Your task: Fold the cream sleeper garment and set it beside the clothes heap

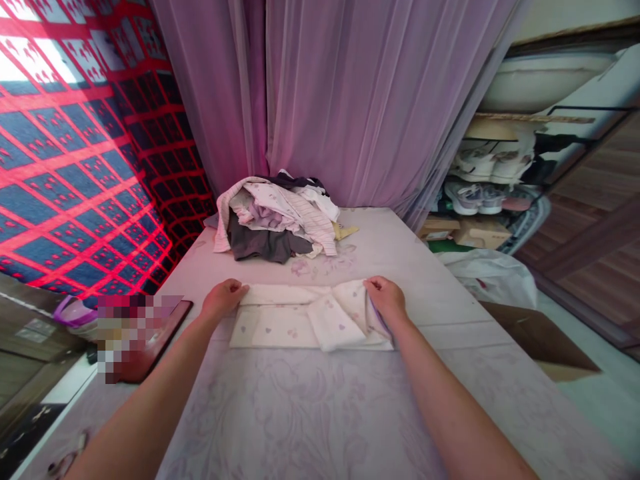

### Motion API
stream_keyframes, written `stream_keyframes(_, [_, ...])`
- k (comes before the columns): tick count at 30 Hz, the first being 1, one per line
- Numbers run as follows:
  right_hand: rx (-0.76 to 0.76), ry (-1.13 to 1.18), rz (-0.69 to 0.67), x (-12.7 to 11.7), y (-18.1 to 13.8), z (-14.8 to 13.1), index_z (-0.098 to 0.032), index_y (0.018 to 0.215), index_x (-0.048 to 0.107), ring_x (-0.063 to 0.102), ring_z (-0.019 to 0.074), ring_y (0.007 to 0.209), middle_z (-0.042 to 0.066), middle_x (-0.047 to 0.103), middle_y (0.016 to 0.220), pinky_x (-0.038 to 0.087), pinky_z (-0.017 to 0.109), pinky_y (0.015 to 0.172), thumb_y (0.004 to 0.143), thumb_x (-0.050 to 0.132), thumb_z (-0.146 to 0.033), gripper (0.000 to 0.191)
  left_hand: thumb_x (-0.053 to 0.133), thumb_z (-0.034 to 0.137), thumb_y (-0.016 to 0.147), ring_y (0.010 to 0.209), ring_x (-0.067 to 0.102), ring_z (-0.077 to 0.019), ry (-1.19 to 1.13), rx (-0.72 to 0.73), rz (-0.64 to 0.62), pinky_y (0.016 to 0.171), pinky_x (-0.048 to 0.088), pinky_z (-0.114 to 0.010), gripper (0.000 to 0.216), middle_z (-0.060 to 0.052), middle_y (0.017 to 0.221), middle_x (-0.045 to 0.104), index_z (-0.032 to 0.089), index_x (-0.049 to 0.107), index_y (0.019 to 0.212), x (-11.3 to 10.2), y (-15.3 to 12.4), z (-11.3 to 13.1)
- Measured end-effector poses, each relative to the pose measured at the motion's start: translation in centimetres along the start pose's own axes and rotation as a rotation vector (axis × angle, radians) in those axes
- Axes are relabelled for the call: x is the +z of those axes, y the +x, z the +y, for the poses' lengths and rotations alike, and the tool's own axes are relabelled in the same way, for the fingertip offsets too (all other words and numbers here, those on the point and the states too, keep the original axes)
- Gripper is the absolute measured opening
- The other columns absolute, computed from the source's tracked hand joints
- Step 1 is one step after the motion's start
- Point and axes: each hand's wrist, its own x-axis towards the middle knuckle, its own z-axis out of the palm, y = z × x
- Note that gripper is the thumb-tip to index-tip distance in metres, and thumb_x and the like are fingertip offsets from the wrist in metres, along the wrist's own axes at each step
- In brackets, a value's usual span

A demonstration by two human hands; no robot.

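A white garment (280, 327) with small heart prints lies partly folded on the patterned cloth of the table (300, 407). One sleeve is laid slantwise across its right half. My left hand (223, 298) pinches the far left corner between thumb and fingers. At the far right corner, my right hand (386, 299) is closed on the fabric, with a purple edge showing beside it. Beyond the garment sits a heap of crumpled clothes (280, 217), striped, white, lilac and dark grey.
Purple curtains (330, 100) hang behind the table. To the left are a red-and-blue patterned cloth (75, 147) and a partly blurred, dark-edged object (167, 340). Shelves with shoes (470, 197) and an open cardboard box (535, 333) stand at the right.
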Motion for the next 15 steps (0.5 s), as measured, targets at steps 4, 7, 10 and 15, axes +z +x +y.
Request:
stream_keyframes(4, [-0.001, -0.153, -0.01, 0.7, 0.1, -0.7, -0.025, 0.089, 0.07, 0.061, 0.0171, 0.075, 0.003, 0.071, 0.088, 0.036, 0.025, 0.059, 0.086, 0.046, -0.04, 0.029, 0.046, 0.052, 0.079, 0.078, 0.06, -0.0194, 0.097, 0.003, -0.028, 0.058, 0.035, -0.025, 0.035, -0.002, 0.082, 0.067, 0.022, 0.063, 0.084, 0.0, -0.2, 0.3])
stream_keyframes(7, [0.022, -0.182, -0.06, 0.4, 0.6, -1.0, -0.025, 0.089, 0.07, 0.061, 0.0171, 0.075, 0.002, 0.072, 0.088, 0.036, 0.025, 0.059, 0.085, 0.047, -0.042, 0.029, 0.044, 0.054, 0.08, 0.077, 0.06, -0.0193, 0.12, 0.007, -0.066, 0.058, 0.035, -0.025, 0.037, -0.002, 0.08, 0.067, 0.022, 0.062, 0.081, -0.2, -0.3, 0.3])
stream_keyframes(10, [0.022, -0.176, -0.066, -0.2, 1.0, -1.3, -0.026, 0.089, 0.07, 0.061, 0.0169, 0.077, 0.001, 0.072, 0.088, 0.036, 0.024, 0.059, 0.083, 0.049, -0.042, 0.027, 0.044, 0.055, 0.08, 0.075, 0.06, -0.0187, 0.118, 0.0, -0.072, 0.057, 0.034, -0.025, 0.038, -0.001, 0.076, 0.066, 0.022, 0.062, 0.078, -0.3, -0.4, 0.1])
stream_keyframes(15, [0.039, -0.234, -0.046, -0.1, 0.9, -1.6, -0.025, 0.089, 0.069, 0.062, 0.0179, 0.078, 0.004, 0.071, 0.089, 0.038, 0.026, 0.061, 0.084, 0.047, -0.038, 0.027, 0.039, 0.054, 0.083, 0.077, 0.061, -0.0208, 0.167, -0.003, -0.033, 0.056, 0.034, -0.026, 0.039, -0.003, 0.081, 0.068, 0.022, 0.061, 0.082, -0.2, -0.7, 0.2])
